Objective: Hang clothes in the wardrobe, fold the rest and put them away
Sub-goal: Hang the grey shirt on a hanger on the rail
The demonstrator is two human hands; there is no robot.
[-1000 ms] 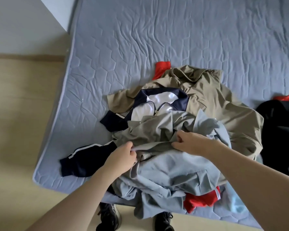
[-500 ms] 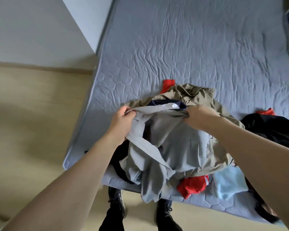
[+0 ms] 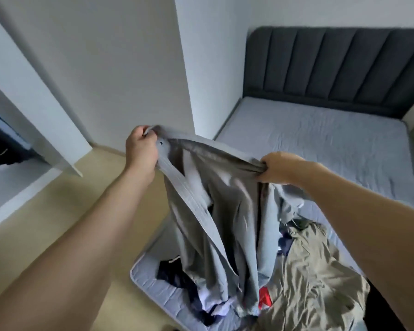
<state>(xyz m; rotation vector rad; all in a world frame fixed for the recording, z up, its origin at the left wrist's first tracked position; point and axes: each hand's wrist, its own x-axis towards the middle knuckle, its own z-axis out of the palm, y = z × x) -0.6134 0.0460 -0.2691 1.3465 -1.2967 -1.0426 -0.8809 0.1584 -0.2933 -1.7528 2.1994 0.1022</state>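
Note:
A grey garment [image 3: 222,218] hangs in the air between both hands, above the near corner of the bed. My left hand [image 3: 141,146] grips its top edge on the left, and my right hand [image 3: 279,169] grips the top edge on the right. Its lower part drapes down onto the clothes pile. Under it lie a khaki jacket [image 3: 313,275], a navy-and-white jacket [image 3: 177,275] and a red piece [image 3: 264,299]. The wardrobe [image 3: 7,144] stands open at the far left, with dark clothes inside.
The bed's grey quilted mattress [image 3: 320,144] stretches back to a dark padded headboard [image 3: 339,68]. A white wall column [image 3: 184,68] stands between bed and wardrobe. Tan floor [image 3: 58,211] lies to the left. A black garment [image 3: 382,306] lies at the lower right.
Both hands have lifted the grey garment up off the pile and spread it apart. The view has tilted up, so the headboard and the wardrobe now show.

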